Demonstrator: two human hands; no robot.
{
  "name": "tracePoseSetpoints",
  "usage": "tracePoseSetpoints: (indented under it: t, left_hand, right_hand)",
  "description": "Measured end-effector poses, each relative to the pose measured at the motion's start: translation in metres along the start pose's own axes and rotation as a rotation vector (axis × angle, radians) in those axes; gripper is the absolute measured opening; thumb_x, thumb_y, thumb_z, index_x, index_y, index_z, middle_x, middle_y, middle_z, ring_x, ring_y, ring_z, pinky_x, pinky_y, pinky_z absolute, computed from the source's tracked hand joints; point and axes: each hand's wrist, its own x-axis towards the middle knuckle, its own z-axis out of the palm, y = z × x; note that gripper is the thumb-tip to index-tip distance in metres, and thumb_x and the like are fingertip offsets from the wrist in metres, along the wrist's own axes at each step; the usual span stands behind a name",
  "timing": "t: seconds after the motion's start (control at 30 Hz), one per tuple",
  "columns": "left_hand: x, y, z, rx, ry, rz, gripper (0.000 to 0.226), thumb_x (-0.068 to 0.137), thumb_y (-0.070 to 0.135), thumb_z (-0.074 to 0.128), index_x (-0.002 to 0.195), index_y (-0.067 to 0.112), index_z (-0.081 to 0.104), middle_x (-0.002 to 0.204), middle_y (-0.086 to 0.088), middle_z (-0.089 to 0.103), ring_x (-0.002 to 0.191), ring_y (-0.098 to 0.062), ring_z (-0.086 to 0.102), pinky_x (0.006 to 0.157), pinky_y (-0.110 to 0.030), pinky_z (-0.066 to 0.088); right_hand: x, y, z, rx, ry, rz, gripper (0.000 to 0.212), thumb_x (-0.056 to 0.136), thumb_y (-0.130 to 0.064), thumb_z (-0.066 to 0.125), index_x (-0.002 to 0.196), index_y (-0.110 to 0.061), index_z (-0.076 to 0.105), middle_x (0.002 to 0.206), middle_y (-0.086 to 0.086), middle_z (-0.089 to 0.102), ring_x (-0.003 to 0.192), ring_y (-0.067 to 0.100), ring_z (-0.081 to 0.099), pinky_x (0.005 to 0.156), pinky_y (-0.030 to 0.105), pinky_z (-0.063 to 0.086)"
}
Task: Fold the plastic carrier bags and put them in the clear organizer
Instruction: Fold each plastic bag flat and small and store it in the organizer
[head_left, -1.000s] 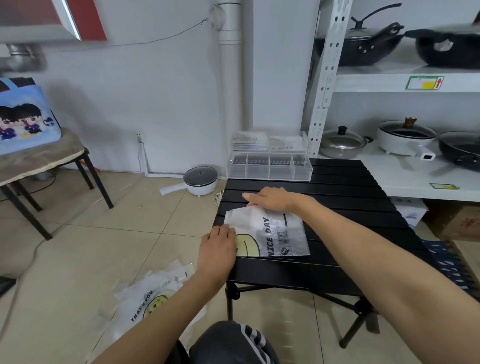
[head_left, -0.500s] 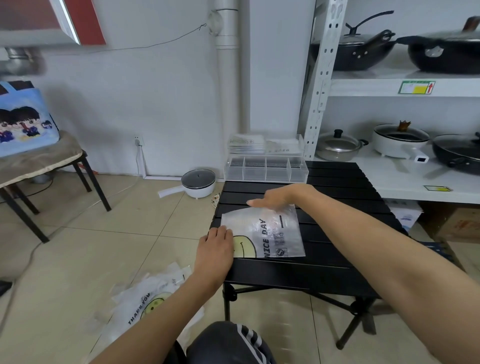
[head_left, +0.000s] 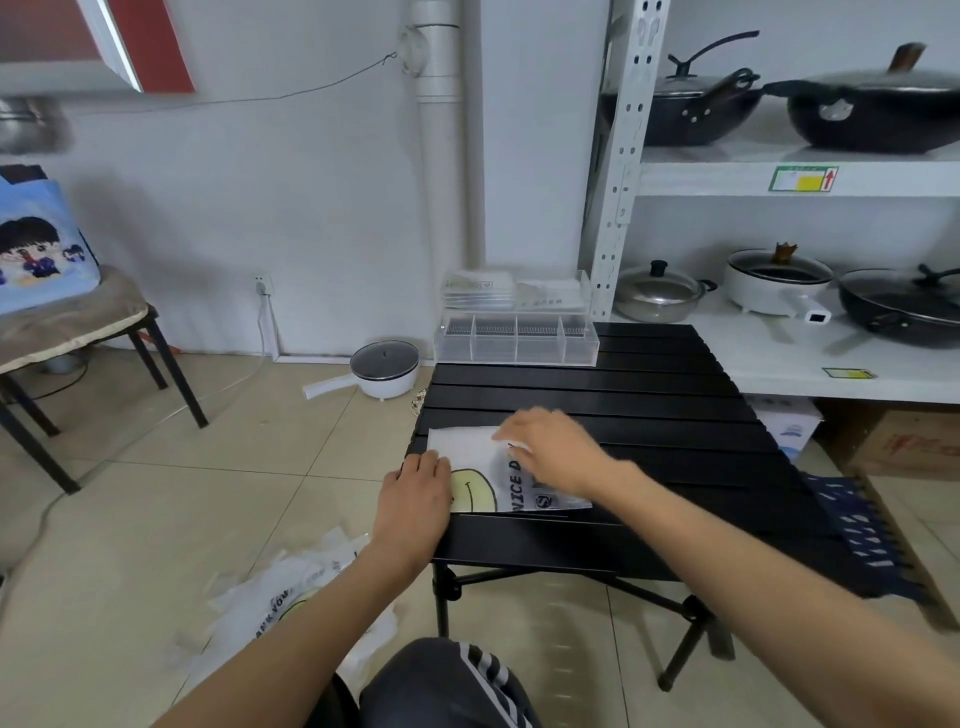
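You had "NICE D" showing in black beside a yellow smiley on the bag (head_left: 470, 457) on the table; your right hand (head_left: 550, 452) hid the rest. The floor bags (head_left: 291, 597) read "ANK YOU". The shelf label (head_left: 803, 179) bore a red up arrow; its small print was unreadable.

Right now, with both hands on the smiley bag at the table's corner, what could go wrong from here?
1. The folded bag lies near the black table's left front edge; a sweep by the right hand might push it off.
2. The left hand pins only its left edge, so the slick plastic may spring open.
3. More bags lie on the floor by the person's feet, a possible slip hazard.
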Motion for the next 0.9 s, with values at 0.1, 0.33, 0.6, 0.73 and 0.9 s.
tracePoseSetpoints:
  t: [0.1, 0.33, 0.6, 0.73, 0.9]
  left_hand:
    - [0.000, -0.002, 0.000, 0.000, 0.002, 0.007, 0.033, 0.092, 0.017, 0.048, 0.125, 0.016, 0.046, 0.134, -0.003, 0.046, 0.118, -0.023, 0.047, 0.089, -0.033, 0.044]
    - [0.002, -0.005, 0.001, 0.006, -0.011, 0.016, 0.034, 0.090, 0.016, 0.054, 0.123, 0.018, 0.048, 0.131, -0.001, 0.048, 0.116, -0.022, 0.048, 0.088, -0.034, 0.044]
    - [0.006, 0.015, -0.039, 0.003, -0.024, 0.373, 0.051, 0.097, 0.033, 0.042, 0.144, 0.014, 0.037, 0.155, -0.010, 0.027, 0.135, -0.029, 0.035, 0.109, -0.041, 0.032]
    - [0.012, 0.041, -0.049, 0.187, -0.079, 0.598, 0.048, 0.090, 0.014, 0.054, 0.136, 0.008, 0.041, 0.142, -0.016, 0.040, 0.122, -0.033, 0.045, 0.102, -0.043, 0.040]
    - [0.010, 0.068, -0.050, 0.362, -0.092, 0.601, 0.038, 0.088, 0.004, 0.059, 0.124, 0.000, 0.048, 0.117, -0.017, 0.053, 0.103, -0.031, 0.053, 0.081, -0.038, 0.047]
  right_hand:
    - [-0.025, -0.001, 0.027, -0.010, 0.026, 0.064, 0.035, 0.101, -0.026, 0.041, 0.131, -0.026, 0.059, 0.139, -0.004, 0.054, 0.125, 0.021, 0.050, 0.104, 0.038, 0.041]
    - [-0.061, 0.010, 0.036, -0.036, 0.218, 0.450, 0.028, 0.098, -0.017, 0.041, 0.113, -0.021, 0.064, 0.136, -0.002, 0.053, 0.126, 0.014, 0.046, 0.119, 0.039, 0.012]
    - [-0.074, 0.012, 0.052, 0.086, 0.273, 0.383, 0.033, 0.101, -0.024, 0.042, 0.130, -0.029, 0.059, 0.137, -0.009, 0.052, 0.129, 0.011, 0.044, 0.118, 0.038, 0.017]
    - [-0.074, 0.013, 0.051, 0.093, 0.274, 0.388, 0.033, 0.101, -0.025, 0.043, 0.128, -0.030, 0.059, 0.136, -0.009, 0.053, 0.129, 0.013, 0.044, 0.115, 0.039, 0.020]
    - [-0.075, 0.013, 0.052, 0.100, 0.295, 0.364, 0.031, 0.101, -0.024, 0.044, 0.127, -0.028, 0.061, 0.133, -0.007, 0.055, 0.126, 0.015, 0.047, 0.112, 0.038, 0.027]
